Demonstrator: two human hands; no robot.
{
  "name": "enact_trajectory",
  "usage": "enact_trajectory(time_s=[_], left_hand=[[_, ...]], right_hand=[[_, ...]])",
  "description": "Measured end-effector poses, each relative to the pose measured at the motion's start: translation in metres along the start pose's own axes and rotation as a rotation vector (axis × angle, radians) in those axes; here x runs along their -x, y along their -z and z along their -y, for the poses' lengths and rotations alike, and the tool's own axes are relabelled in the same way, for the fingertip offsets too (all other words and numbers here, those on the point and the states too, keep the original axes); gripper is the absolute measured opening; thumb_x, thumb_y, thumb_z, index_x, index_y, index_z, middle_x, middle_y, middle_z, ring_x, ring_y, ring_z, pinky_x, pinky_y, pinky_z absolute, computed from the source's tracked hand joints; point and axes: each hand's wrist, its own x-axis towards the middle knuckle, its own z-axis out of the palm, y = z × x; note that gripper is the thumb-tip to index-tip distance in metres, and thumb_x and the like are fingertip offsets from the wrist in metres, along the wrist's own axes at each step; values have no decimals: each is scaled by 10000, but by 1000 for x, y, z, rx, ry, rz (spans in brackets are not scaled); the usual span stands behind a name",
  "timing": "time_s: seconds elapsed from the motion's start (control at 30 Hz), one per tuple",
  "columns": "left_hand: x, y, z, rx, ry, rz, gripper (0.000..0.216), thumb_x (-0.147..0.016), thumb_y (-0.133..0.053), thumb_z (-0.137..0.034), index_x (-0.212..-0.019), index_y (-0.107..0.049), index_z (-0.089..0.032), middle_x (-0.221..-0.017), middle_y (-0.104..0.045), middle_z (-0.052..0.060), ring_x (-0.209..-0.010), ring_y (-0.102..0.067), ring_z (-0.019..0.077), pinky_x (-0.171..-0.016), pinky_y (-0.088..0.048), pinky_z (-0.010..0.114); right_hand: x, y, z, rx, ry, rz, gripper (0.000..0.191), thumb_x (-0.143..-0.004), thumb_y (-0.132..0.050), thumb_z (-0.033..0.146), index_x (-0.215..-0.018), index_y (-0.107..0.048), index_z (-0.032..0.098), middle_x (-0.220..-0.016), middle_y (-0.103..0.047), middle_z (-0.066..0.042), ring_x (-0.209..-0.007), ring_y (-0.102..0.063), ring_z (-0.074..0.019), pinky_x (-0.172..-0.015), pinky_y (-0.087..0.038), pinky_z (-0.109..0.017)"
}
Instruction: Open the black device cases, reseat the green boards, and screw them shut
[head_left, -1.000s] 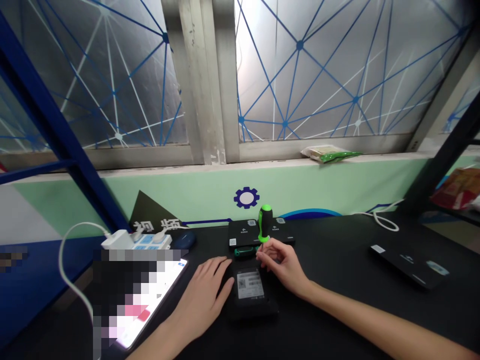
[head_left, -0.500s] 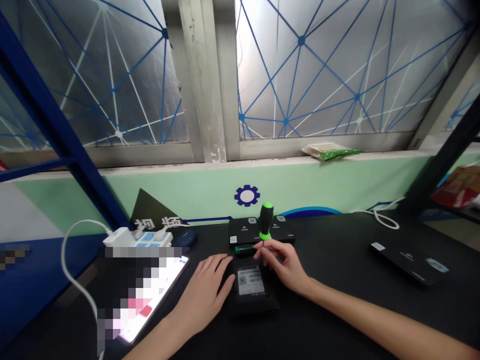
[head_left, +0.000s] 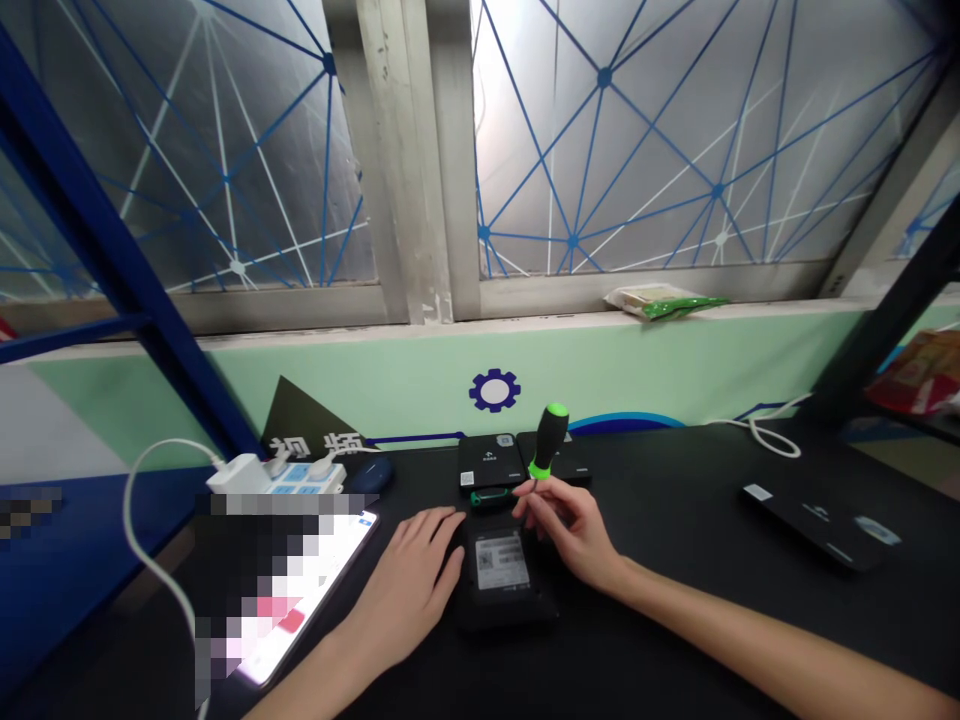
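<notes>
My right hand [head_left: 566, 525] pinches the shaft of a screwdriver [head_left: 551, 440] that has a black and bright green handle. The handle points up and leans to the right; its tip is hidden by my fingers, above the far right corner of a black box-shaped device [head_left: 510, 605]. A white label with printing lies on the device's upper face. My left hand [head_left: 416, 570] rests flat on the table beside the device's left side, fingers stretched out. A dark green-handled tool [head_left: 491, 497] lies just beyond the device, near my right fingertips.
Two black boxes [head_left: 491, 460] stand at the back against the wall. Another black box [head_left: 817, 525] lies to the right. On the left are a lit phone [head_left: 315, 590], a white power strip [head_left: 300, 478] with cables, and a dark blue mouse [head_left: 373, 473].
The screwdriver's handle has tilted and shifted to the right, and my right hand has moved slightly right with it. My left thumb has drawn slightly away from the device.
</notes>
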Motion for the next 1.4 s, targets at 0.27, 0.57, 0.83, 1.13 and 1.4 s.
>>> enact_trajectory(time_s=[0.27, 0.57, 0.83, 1.13, 1.4], left_hand=[[-1, -2, 3, 3, -10, -12, 360, -1053, -323, -259, -1364, -501, -226, -1343, -576, 89, -1227, -537, 262, -1011, -445, 449], [-1, -1, 3, 13, -29, -35, 355, -1048, -338, -270, -1345, -526, -223, -1319, -597, 90, -1202, -555, 261, -993, -460, 438], [-1, -2, 0, 26, 20, -41, 365, -1062, -359, -392, -1342, -534, -238, -1329, -600, 84, -1219, -552, 272, -999, -459, 452], [1, -3, -4, 47, 55, -34, 420, -1028, -423, -488, -1331, -530, -218, -1336, -588, 103, -1232, -542, 298, -1009, -450, 481], [-1, 2, -7, 107, 60, -23, 292, -986, -500, -376, -1224, -558, -217, -1250, -616, 93, -1120, -584, 276, -948, -477, 448]], right_hand=[[-1, 0, 0, -142, 21, -45, 268, -1003, -518, 418, -938, -638, 188, -846, -664, -71, -655, -583, -162, -598, -504, -297], [-6, 2, 5, -202, 8, -27, 311, -973, -551, 462, -874, -664, 189, -837, -649, -70, -725, -605, -201, -696, -516, -338], [-7, 7, 9, -100, -13, 32, 468, -980, -491, 504, -668, -652, 195, -816, -704, -90, -817, -650, -259, -828, -500, -402], [-3, 8, -3, -210, -65, 63, 582, -979, -355, 607, -734, -675, 187, -848, -724, -108, -841, -668, -271, -834, -515, -418], [-6, 7, 1, -123, -36, 45, 568, -989, -363, 576, -669, -639, 196, -817, -648, -90, -802, -607, -248, -775, -492, -371]])
